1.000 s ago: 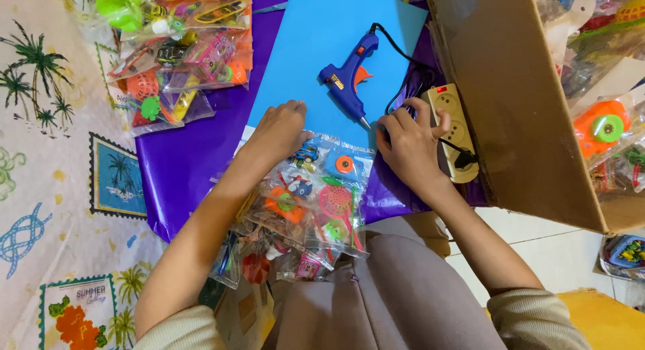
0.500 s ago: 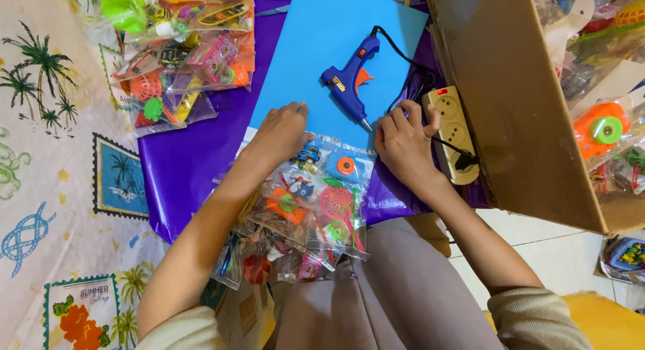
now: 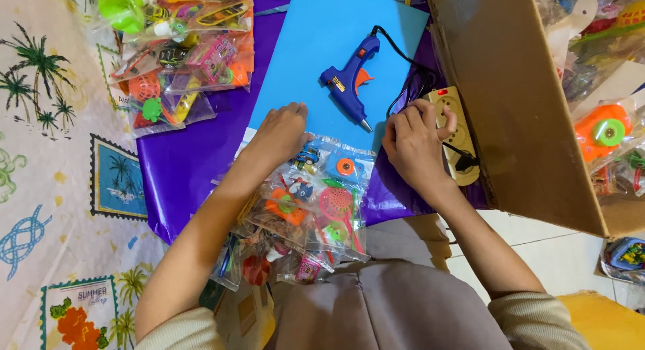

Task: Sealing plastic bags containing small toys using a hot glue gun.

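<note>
My left hand (image 3: 282, 132) rests fingers-down on the top edge of a stack of clear bags of small colourful toys (image 3: 316, 209) that lies across my lap and the purple sheet (image 3: 188, 168). My right hand (image 3: 416, 145) is curled at a cream power strip (image 3: 457, 132), fingers touching its upper end near a black plug. A blue glue gun (image 3: 349, 78) with an orange trigger lies on the light blue sheet (image 3: 336, 41) between both hands, its black cord running to the strip.
More bagged toys (image 3: 181, 54) are piled at the upper left on the purple sheet. A large brown cardboard box (image 3: 510, 101) stands at the right, with packaged toys (image 3: 605, 132) beyond it. A patterned cloth with palm prints (image 3: 47, 155) covers the left side.
My right hand has shifted slightly on the power strip, with its fingers now on the strip's upper end. My left hand stays on the toy bags.
</note>
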